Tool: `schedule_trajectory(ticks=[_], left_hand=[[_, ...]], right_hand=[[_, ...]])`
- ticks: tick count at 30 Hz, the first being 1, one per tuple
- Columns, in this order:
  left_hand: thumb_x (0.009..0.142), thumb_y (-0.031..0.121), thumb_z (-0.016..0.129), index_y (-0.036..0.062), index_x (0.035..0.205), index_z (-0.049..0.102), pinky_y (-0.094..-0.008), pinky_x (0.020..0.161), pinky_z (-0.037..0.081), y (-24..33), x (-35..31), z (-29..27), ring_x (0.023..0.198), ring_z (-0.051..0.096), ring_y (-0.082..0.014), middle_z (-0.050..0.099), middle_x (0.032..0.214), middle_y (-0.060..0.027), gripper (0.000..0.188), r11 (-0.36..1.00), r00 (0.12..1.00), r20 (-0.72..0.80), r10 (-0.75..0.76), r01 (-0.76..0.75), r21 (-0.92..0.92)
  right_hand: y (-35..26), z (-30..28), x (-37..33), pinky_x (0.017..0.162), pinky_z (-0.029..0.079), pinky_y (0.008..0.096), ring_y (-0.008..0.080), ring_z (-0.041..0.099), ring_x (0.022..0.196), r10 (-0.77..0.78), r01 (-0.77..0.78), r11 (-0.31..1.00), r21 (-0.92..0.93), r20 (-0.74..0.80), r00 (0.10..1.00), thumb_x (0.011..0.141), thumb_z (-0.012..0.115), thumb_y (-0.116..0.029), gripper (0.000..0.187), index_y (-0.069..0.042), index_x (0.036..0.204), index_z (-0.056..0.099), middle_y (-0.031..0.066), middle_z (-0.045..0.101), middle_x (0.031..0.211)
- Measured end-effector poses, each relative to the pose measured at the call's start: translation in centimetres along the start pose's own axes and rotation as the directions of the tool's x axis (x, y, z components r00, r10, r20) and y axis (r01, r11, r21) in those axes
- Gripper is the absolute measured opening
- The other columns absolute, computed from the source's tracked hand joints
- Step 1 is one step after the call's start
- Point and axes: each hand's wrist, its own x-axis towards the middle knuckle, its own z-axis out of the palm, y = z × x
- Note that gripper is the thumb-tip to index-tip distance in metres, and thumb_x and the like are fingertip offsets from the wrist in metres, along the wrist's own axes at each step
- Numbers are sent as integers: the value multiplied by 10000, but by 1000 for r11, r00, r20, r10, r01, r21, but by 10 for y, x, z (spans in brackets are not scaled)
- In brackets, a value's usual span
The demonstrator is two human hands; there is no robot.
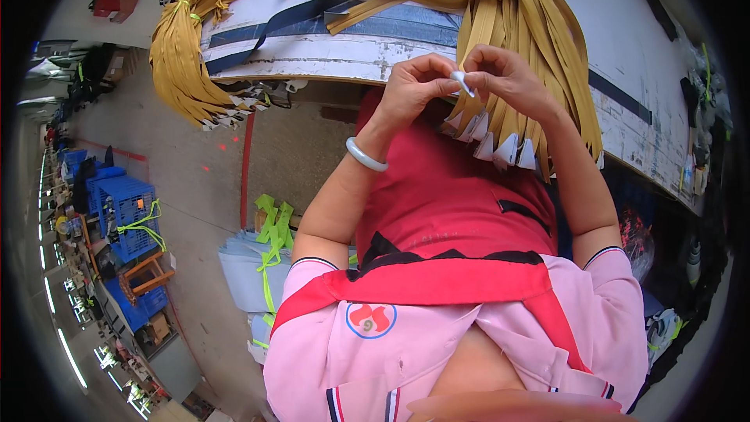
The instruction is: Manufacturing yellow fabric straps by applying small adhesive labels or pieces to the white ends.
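My left hand point(418, 87) and my right hand point(509, 84) meet in front of the table's near edge, with fingertips pinched together. Between them is a small white tab point(462, 80), folded or curled; whether it joins a strap behind the fingers is hidden. Right beside and beneath my right hand hangs a thick bundle of mustard-yellow straps point(539, 39), draped over the edge. White end pieces point(506, 150) cap several of these straps at their lower ends.
Another tied bundle of yellow straps point(173, 55) hangs off the white, scuffed table point(312, 47) at left. A dark blue strap point(262, 37) lies on top. Pale stacked material point(248, 266) with lime-green ties stands on the floor, and blue crates point(129, 215) are farther left.
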Motion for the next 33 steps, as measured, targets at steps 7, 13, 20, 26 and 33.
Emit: schedule_trajectory(ticks=[7,13,20,26,33], left_hand=[[831,-8,718,19,919,658,-231,815,506,10,7,0,886,620,-109,650,972,-29,110,998,991,116,-68,69,-5],[850,12,712,17,988,636,-224,800,504,20,13,8,874,616,-90,654,957,-18,158,997,995,72,-73,75,-23],[864,8,700,18,985,615,-236,787,517,14,14,10,847,637,-105,666,927,-44,148,999,999,-26,27,-26,35],[861,-47,669,3,926,588,-224,697,538,-1,11,19,755,651,-111,659,857,-61,115,944,933,-273,235,-152,293],[863,-44,663,0,1013,594,-205,714,528,-7,4,18,771,646,-98,638,845,-33,171,960,962,-200,184,-132,248]], right_hand=[[-16,-20,7,587,459,194,38,561,678,105,-85,991,-100,217,971,854,755,-233,222,-57,908,630,-31,633,775],[-21,-21,9,569,454,190,52,569,644,75,-80,997,21,183,980,845,767,-217,225,-53,870,615,-19,620,753],[-21,-12,11,570,480,201,55,578,658,-17,11,997,74,79,997,855,749,-163,207,-51,846,576,-12,585,759],[-12,7,17,580,473,238,100,573,647,-164,120,905,-407,-77,983,866,690,-79,186,-28,817,517,22,577,757],[30,5,22,621,474,342,235,590,670,-547,208,614,-762,-221,807,855,668,-96,119,-25,855,572,90,588,774]])
